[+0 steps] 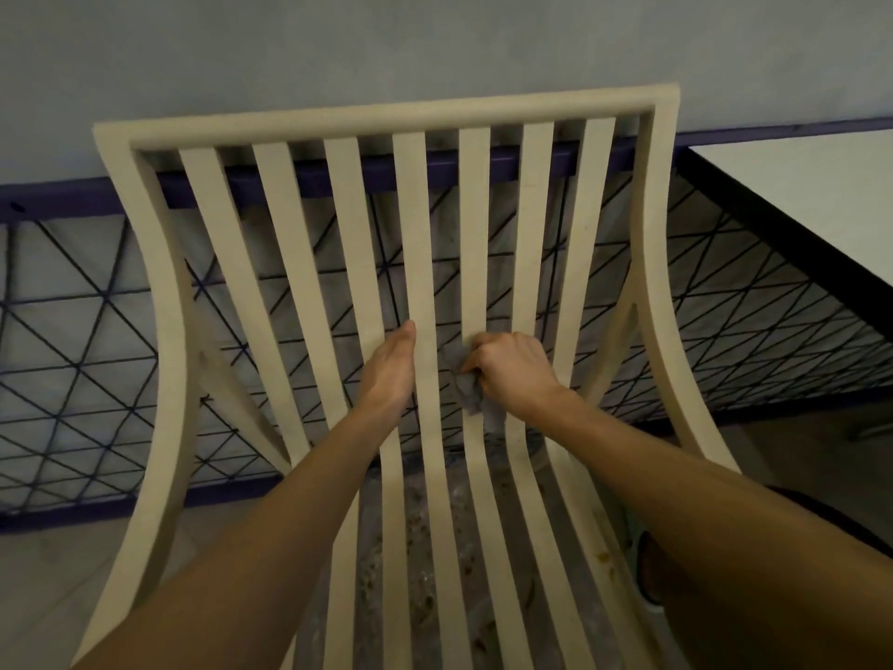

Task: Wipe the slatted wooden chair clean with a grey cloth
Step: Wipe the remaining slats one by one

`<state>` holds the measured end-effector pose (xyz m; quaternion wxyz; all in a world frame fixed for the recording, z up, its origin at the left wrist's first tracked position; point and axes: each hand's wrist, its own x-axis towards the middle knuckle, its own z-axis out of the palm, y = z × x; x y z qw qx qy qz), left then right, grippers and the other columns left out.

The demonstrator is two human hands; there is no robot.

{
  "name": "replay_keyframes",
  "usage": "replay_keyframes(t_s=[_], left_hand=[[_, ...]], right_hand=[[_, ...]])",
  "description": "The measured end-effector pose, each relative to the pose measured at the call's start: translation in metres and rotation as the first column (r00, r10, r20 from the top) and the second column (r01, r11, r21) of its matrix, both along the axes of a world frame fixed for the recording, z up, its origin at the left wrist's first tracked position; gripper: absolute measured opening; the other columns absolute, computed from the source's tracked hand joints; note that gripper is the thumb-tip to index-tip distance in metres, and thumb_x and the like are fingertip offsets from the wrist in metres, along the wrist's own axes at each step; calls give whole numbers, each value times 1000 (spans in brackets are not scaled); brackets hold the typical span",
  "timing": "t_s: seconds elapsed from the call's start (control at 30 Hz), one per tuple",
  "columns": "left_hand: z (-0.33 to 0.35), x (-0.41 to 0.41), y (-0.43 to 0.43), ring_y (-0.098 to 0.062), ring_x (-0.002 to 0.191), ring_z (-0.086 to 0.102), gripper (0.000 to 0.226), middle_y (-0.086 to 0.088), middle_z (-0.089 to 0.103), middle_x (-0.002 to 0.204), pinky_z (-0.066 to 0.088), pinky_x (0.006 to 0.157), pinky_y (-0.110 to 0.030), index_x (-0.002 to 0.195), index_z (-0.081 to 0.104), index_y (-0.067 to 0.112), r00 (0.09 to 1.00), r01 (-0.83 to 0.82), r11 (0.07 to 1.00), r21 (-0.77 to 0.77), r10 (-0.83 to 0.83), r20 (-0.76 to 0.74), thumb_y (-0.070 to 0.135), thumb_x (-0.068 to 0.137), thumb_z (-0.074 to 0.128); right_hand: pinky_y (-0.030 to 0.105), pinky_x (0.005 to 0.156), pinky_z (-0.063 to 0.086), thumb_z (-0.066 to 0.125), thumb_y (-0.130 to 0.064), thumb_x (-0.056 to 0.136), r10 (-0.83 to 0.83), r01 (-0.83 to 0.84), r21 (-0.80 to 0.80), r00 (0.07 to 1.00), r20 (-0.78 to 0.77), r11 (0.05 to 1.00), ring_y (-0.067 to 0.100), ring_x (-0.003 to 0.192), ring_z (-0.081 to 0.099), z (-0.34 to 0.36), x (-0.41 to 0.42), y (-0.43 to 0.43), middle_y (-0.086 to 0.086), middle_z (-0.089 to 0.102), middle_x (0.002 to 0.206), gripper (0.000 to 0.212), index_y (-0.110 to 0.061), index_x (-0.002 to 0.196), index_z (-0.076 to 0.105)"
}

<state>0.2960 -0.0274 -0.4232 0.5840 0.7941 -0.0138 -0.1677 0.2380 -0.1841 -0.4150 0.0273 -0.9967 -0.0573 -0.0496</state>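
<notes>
1. My right hand [514,374] has its fingers curled tight round the bunched grey cloth [471,394], pinching it against a middle back slat [476,224] low down, where the back curves into the seat.
2. My left hand [389,374] lies with straight fingers, holding nothing, flat along the next slat to the left; I judge that it steadies the chair.
3. To do this stroke well, I would wrap the cloth round the slat's edges and run it the whole length, far rail to near seat. Bunched this small it covers little, so I would spread it out.
4. The slatted wooden chair [377,120] is pale and matte, and its narrow gaps call for one slat at a time.
5. Brown specks sit on the near right seat slats [601,556]; those likely need firmer rubbing.
6. Through the gaps the floor [420,548] looks grey and speckled.
7. Beyond stands a dark metal lattice railing [72,292] under a purple band, with a plain grey wall [435,45] above.
8. A white table top with a dark edge [797,186] is at the far right.
</notes>
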Motion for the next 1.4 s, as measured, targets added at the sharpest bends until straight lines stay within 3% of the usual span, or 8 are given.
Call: replay_keyframes(t_s=[0.23, 0.33, 0.57, 0.7, 0.83, 0.93, 1.27, 1.4], left_hand=[[-38, -24, 14, -20, 118, 57, 36, 4, 64, 122, 37, 108, -46, 108, 63, 35, 997, 35, 999, 20, -34, -65, 52, 101, 31], [-50, -29, 19, -18, 119, 56, 31, 4, 64, 125, 37, 108, -47, 107, 62, 39, 996, 9, 1000, 29, -6, -93, 51, 101, 34], [-85, -54, 36, -16, 111, 57, 25, 6, 64, 115, 42, 99, -41, 96, 69, 34, 976, 30, 998, 51, -18, -219, 43, 98, 46], [-104, -86, 43, -22, 107, 60, 23, -4, 66, 116, 44, 102, -45, 107, 69, 21, 940, 39, 994, 98, -4, -341, 36, 95, 56], [-113, -130, 55, -20, 111, 59, 26, -4, 65, 120, 42, 106, -42, 115, 68, 17, 929, 111, 991, 74, -77, -361, 31, 97, 56], [-116, -158, 63, -14, 116, 55, 33, 0, 62, 129, 40, 104, -30, 124, 65, 16, 951, 137, 985, 100, -103, -293, 33, 99, 51], [-98, -247, 68, -21, 141, 34, 48, 0, 33, 156, 31, 103, -23, 150, 34, 24, 943, 283, 930, 236, -225, -244, 26, 102, 44], [-91, -282, 74, -21, 143, 31, 55, 0, 27, 158, 29, 114, -32, 152, 27, 24, 934, 330, 906, 264, -272, -233, 21, 101, 48]], right_hand=[[34, 69, 51, 66, -19, 79, -26, -9, -150, 974, -227, 989, 24, 82, 64, -40, -3, 13, -1, 64, 87, 8, -27, 80, 69], [32, 64, 43, 67, -19, 76, -34, -14, -158, 954, -297, 987, 25, 80, 64, -56, -5, 19, 1, 65, 84, 12, -23, 67, 61], [33, 63, 43, 61, -13, 80, -42, -13, -158, 941, -337, 987, 29, 84, 66, -86, -15, 29, 6, 67, 90, 12, -20, 71, 61], [35, 64, 44, 61, -3, 83, -116, 75, -122, 920, -374, 990, 31, 89, 65, -97, -33, 42, 11, 64, 96, 13, -16, 80, 58], [39, 78, 54, 50, -1, 90, -231, 290, 94, 888, -397, 952, 32, 92, 65, -109, -54, 43, 14, 65, 99, 18, -6, 100, 64], [32, 72, 39, 40, -3, 94, -254, 374, 277, 887, -386, 885, 34, 93, 59, -116, -84, 45, 17, 61, 98, 21, -4, 97, 61], [26, 67, 31, 34, -10, 96, -234, 426, 384, 860, -454, 819, 23, 78, 45, -111, -183, 73, 6, 49, 87, 21, -15, 90, 54], [30, 71, 36, 38, -4, 94, -215, 409, 375, 860, -463, 832, 34, 93, 57, -103, -237, 85, 16, 61, 100, 25, -4, 99, 62]])
